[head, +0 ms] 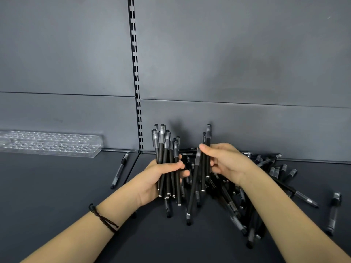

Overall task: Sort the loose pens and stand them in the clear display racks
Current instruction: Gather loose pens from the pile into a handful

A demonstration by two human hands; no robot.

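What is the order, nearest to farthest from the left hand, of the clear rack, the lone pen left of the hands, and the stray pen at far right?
1. Lone pen, just left of the left hand.
2. Clear rack, back left by the wall.
3. Stray pen, far right, past the right hand.

Both bare forearms are stretched forward. An upright bundle of slim black clear-capped pens [161, 147] is gripped by the left hand [159, 175], with a dark braided cord bracelet [103, 218] worn on that forearm. A few similar black pens [208, 135] are pinched by the right hand [228, 162].
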